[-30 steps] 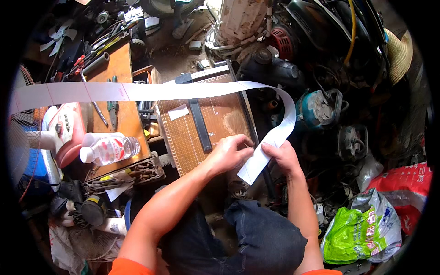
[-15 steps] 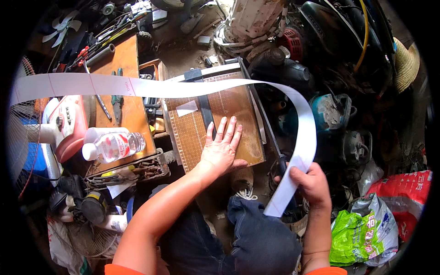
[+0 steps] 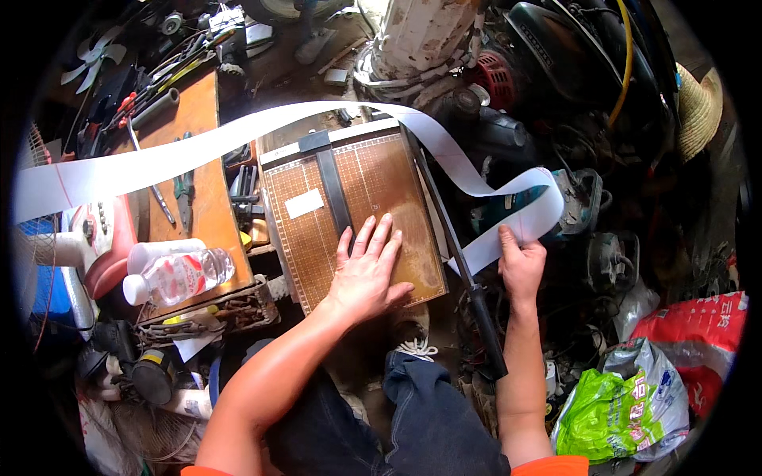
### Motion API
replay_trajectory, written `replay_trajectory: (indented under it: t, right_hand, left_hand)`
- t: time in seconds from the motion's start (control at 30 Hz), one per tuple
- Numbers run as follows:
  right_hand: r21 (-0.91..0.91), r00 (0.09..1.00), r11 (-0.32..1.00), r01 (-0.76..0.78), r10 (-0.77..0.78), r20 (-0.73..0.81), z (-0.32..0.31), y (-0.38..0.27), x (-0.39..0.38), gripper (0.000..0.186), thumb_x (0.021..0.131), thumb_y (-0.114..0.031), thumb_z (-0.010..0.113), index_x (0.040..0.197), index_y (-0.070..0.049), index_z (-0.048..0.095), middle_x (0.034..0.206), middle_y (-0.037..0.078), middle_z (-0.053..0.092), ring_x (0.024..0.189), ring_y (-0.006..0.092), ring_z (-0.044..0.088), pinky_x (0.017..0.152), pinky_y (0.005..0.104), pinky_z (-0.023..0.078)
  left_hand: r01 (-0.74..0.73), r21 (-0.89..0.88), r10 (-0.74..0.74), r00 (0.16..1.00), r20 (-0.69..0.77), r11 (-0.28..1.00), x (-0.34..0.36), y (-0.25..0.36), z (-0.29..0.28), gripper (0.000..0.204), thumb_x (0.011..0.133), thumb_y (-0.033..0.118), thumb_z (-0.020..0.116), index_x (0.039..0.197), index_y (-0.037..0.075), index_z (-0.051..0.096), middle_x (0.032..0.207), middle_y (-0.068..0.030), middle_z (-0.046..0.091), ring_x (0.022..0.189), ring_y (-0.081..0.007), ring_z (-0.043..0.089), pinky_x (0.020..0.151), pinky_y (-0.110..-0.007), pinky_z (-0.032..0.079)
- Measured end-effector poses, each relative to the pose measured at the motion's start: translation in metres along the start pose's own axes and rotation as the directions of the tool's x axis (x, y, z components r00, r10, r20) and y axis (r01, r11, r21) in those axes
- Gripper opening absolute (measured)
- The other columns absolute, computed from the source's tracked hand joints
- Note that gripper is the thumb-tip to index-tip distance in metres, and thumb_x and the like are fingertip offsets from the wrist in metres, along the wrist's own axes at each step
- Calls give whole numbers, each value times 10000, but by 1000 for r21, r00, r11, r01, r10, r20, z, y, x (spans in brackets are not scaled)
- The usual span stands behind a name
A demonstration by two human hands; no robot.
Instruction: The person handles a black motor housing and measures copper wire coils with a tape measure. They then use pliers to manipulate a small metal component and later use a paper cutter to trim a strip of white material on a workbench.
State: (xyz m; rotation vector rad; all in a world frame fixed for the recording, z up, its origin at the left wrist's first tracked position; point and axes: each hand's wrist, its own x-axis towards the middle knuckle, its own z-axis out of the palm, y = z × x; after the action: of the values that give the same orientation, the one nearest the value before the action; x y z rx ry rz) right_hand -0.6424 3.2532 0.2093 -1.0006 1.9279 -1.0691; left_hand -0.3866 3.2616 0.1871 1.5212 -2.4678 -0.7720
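Observation:
A paper cutter with a brown gridded board [image 3: 389, 178] sits before my knees, a black bar [image 3: 333, 186] across it. My left hand [image 3: 367, 274] lies flat on the board's near part, fingers spread. Along the right edge runs the cutter's blade arm [image 3: 435, 198], its black handle [image 3: 488, 333] pointing toward me. A long white strip [image 3: 294, 116] arches from the far left over the board and loops back on the right. Beyond the blade, my right hand [image 3: 521, 268] pinches the strip near its free end, which reaches the blade arm. A small white paper piece [image 3: 304, 204] lies on the board.
To the left, a wooden board [image 3: 208, 151] carries pliers [image 3: 183, 194] and a clear bottle [image 3: 182, 276]. A fan [image 3: 40, 230] stands at far left. Machines [image 3: 575, 202] crowd the right, with plastic bags [image 3: 627, 404] nearer. A thick post [image 3: 413, 40] rises behind the cutter.
My right hand has moved away from me, bringing the strip's free end from above my knee to the blade arm. The strip now loops back. My left hand stays flat on the board.

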Motion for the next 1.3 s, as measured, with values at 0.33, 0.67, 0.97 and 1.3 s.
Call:
replay_trajectory:
  t: [0.33, 0.67, 0.97, 1.3]
  right_hand:
    - [261, 983, 950, -173, 150, 105, 44, 20, -2, 254, 895, -207, 598, 752, 3, 605, 592, 28, 564, 405, 88, 474, 384, 220, 351]
    - [492, 950, 821, -291, 186, 251, 63, 45, -2, 143, 873, -142, 592, 922, -12, 627, 811, 1, 619, 677, 76, 534, 603, 225, 418]
    - [518, 926, 777, -358, 224, 304, 66, 27, -15, 139, 858, -93, 598, 934, 23, 615, 703, 43, 629, 496, 92, 531, 437, 232, 412]
    - [778, 894, 442, -446, 177, 412, 54, 21, -9, 562, 914, -244, 452, 1387, 4, 275, 1216, 203, 523, 1039, 264, 558, 915, 360, 439]
  left_hand:
    - [-192, -95, 163, 954, -251, 977, -4, 60, -2, 439, 773, 102, 558, 1178, -57, 495, 1213, -235, 437, 1113, -369, 437, 973, -428, 369]
    - [-35, 119, 41, 998, -48, 992, -1, 51, 20, 711, 793, 461, 598, 1267, -48, 449, 1378, -249, 340, 1286, -420, 297, 1059, -491, 242]
    - [-77, 167, 109, 975, -194, 983, 20, 36, 13, 530, 747, 220, 615, 1231, 45, 486, 1240, -170, 491, 1135, -312, 468, 1006, -477, 312]
    - [477, -745, 38, 831, 556, 465, 4, 19, 13, 209, 906, 187, 552, 936, -11, 610, 768, -52, 641, 661, -122, 582, 603, -253, 451]
